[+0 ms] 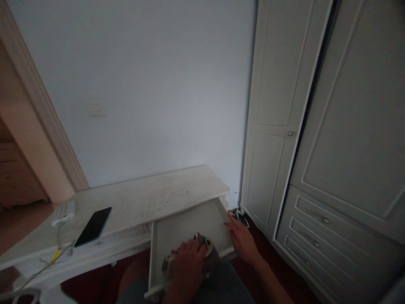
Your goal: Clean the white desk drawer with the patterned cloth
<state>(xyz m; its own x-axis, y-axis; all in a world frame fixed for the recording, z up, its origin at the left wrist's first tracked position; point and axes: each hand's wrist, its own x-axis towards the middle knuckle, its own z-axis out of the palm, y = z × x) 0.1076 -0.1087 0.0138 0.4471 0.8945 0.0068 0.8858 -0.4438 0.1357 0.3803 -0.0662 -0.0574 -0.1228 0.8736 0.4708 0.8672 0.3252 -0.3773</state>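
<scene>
A white drawer (pixel 193 219) is pulled out of a low white table (pixel 152 194) toward my body. My left hand (pixel 190 261) is over the front part of this drawer, its fingers curled around a crumpled grey and beige cloth (pixel 207 247). Part of the cloth is hidden under the hand, and the picture is blurred there. At the drawer's right side wall is my right hand (pixel 242 236), with its fingers stretched out and the fingertips against the edge.
On the tabletop's left lie a dark phone (pixel 93 226) and a white power strip (pixel 63 212) with a cable. A white wardrobe (pixel 278 105) with drawers stands at the right. Black-and-white shoes (pixel 239 217) are on the floor between table and wardrobe. My legs are under the drawer.
</scene>
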